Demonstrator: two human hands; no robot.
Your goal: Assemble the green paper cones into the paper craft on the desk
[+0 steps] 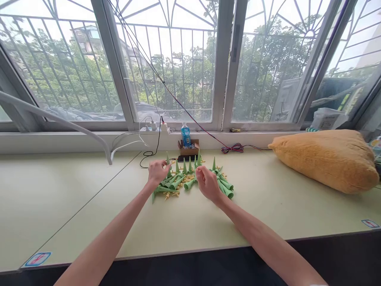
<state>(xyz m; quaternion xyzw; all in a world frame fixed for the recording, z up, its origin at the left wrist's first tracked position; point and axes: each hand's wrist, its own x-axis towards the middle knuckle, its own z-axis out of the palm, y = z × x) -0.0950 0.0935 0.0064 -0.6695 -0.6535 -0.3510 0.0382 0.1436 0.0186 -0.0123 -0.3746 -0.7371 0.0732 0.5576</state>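
Across the back, grey-framed glass windows rise above a smooth, pale yellow tabletop; a plush orange cushion lies at right. Mid-table, the right hand curls loosely and the left hand narrows its fingers, both among light-green, plastic-looking cones; I cannot tell whether either grips one. Some stand tips up, axes vertical; those lying at right point their tips away, wide ends nearward. Small yellow branched pieces lie between.

Both forearms slant forward and inward, left hand and right hand apart, both curled.
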